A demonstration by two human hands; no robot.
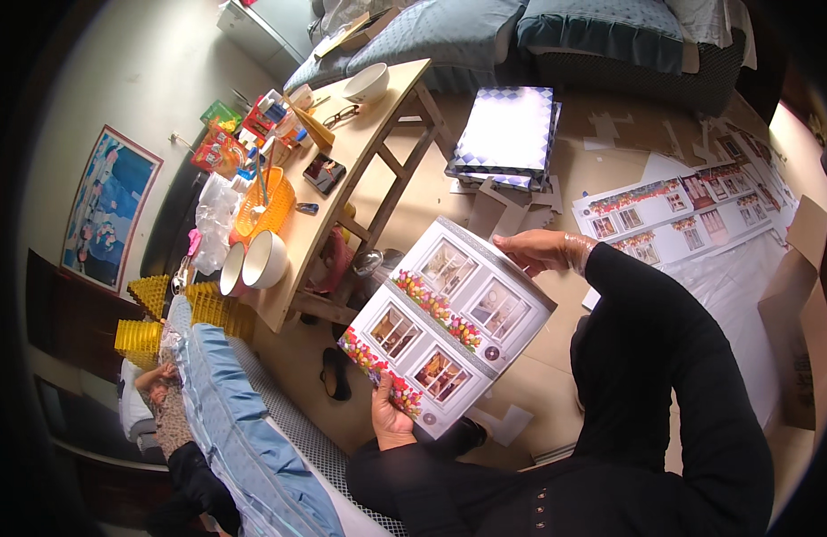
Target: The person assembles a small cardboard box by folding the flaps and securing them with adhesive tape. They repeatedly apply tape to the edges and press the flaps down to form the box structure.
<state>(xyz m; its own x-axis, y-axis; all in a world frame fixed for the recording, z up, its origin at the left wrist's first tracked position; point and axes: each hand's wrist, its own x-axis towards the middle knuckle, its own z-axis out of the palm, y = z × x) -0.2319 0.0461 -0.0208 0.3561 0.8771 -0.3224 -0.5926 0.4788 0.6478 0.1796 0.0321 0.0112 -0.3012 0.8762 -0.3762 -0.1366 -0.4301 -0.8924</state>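
Both my hands are on a printed cardboard house piece (pixel 457 312), patterned with windows, tulips and grey bands. It is tilted in front of me above the tiled floor. My left hand (pixel 392 417) grips its lower edge, thumb on the printed face. My right hand (pixel 537 250) holds the upper right edge, most of its fingers hidden behind the piece. Clear plastic circles the right wrist. Right of that hand, flat printed house sheets (pixel 655 215) lie on the floor. Beyond the piece is a stack of blue-and-white checked cardboard pieces (pixel 504 131).
A wooden table (pixel 380 131) at the left bears bowls (pixel 266 258), an orange basket (pixel 269 201), a phone (pixel 325 173) and glasses (pixel 341 116). A person (pixel 175 416) lies on a blue-covered sofa (pixel 252 429). Cardboard scraps (pixel 497 208) litter the floor; an open carton (pixel 799 315) stands right.
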